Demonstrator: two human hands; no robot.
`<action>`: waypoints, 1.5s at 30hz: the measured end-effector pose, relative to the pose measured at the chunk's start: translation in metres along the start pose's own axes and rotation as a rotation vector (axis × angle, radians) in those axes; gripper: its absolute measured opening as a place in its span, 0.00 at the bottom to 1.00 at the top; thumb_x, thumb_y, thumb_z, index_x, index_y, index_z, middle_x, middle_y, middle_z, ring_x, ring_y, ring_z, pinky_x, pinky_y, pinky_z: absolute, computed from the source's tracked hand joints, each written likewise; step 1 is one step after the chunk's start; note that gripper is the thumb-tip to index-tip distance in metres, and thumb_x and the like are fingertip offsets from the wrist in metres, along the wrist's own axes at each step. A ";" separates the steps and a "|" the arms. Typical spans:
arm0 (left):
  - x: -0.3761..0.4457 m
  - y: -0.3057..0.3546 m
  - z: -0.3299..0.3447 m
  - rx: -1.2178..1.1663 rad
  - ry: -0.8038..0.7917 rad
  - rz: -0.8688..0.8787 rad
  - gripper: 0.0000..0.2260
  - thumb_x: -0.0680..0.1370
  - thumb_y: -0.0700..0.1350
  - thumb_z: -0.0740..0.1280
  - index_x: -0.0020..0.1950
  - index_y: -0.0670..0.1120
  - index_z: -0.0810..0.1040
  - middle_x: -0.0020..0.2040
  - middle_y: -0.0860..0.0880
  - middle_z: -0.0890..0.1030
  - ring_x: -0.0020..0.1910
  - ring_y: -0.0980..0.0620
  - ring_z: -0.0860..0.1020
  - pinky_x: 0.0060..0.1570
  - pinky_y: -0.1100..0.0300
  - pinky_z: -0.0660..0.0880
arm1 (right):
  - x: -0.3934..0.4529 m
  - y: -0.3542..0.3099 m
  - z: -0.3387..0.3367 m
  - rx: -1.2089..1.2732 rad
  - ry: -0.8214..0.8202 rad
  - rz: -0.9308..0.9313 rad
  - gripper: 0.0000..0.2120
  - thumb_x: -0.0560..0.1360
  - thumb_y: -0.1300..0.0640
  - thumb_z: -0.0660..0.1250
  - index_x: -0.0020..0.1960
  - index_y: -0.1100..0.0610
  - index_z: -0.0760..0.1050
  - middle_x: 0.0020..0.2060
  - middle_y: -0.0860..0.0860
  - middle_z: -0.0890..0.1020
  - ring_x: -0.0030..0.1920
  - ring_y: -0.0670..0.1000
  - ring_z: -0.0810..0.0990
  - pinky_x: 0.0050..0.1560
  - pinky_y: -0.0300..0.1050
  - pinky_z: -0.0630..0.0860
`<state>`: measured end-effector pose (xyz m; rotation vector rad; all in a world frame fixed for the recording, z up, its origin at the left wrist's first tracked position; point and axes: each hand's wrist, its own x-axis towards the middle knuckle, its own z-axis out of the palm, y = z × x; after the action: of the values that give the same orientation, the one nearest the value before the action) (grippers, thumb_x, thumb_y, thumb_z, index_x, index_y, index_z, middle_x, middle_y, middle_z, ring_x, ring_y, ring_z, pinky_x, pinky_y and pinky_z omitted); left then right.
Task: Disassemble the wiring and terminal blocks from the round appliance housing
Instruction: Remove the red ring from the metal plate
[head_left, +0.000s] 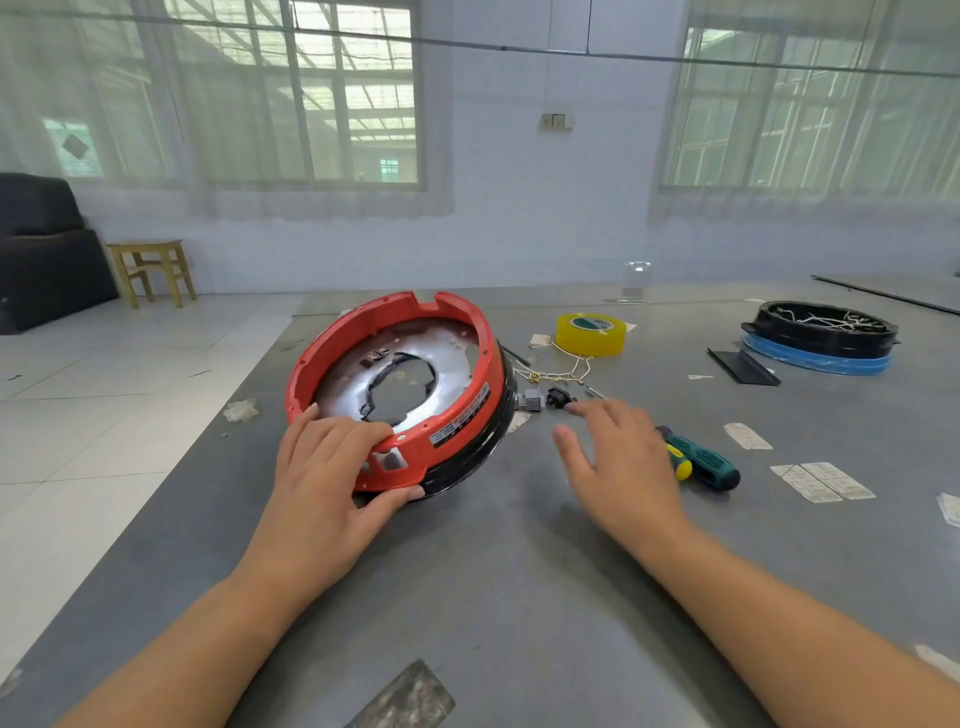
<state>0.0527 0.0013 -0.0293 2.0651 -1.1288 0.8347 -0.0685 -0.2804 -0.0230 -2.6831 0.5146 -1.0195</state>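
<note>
The round appliance housing (457, 332), red with a black band below and a shiny metal plate inside, stands tilted on the grey table. My left hand (332, 467) grips its near rim, fingers over the top edge and thumb under it. My right hand (618, 457) hovers flat with spread fingers to the housing's right, holding nothing. Just beyond its fingertips lie a small grey terminal block (532, 400) and a black connector (557, 397). Loose white wires with brass ends (558, 371) lie behind them.
A green and yellow screwdriver (701, 462) lies partly under my right hand. A yellow tape roll (590, 333) stands farther back. At the far right a black round housing (821, 330) full of wires rests on a blue ring. Paper labels (823, 480) lie scattered on the table.
</note>
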 end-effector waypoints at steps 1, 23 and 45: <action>0.001 0.001 0.000 -0.028 0.012 -0.006 0.21 0.74 0.64 0.70 0.59 0.52 0.77 0.49 0.61 0.76 0.56 0.56 0.73 0.79 0.47 0.58 | -0.004 -0.011 0.006 0.141 -0.035 0.016 0.18 0.82 0.45 0.62 0.66 0.52 0.77 0.62 0.50 0.79 0.63 0.51 0.75 0.66 0.49 0.70; 0.008 0.040 0.001 -1.134 0.283 -0.435 0.20 0.75 0.72 0.68 0.59 0.61 0.80 0.56 0.55 0.81 0.55 0.57 0.79 0.57 0.56 0.80 | 0.014 -0.087 0.042 1.833 -0.596 0.783 0.15 0.80 0.63 0.67 0.66 0.59 0.73 0.57 0.60 0.85 0.49 0.57 0.87 0.45 0.50 0.84; 0.044 0.021 0.051 -1.326 -0.041 -1.009 0.19 0.83 0.42 0.69 0.71 0.51 0.68 0.57 0.42 0.87 0.55 0.38 0.86 0.55 0.45 0.83 | 0.043 -0.077 0.081 1.398 -0.165 0.578 0.15 0.74 0.63 0.70 0.59 0.55 0.76 0.52 0.55 0.86 0.49 0.56 0.87 0.45 0.55 0.85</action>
<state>0.0652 -0.0675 -0.0210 1.1517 -0.2761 -0.4181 0.0351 -0.2202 -0.0311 -1.2405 0.2993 -0.5761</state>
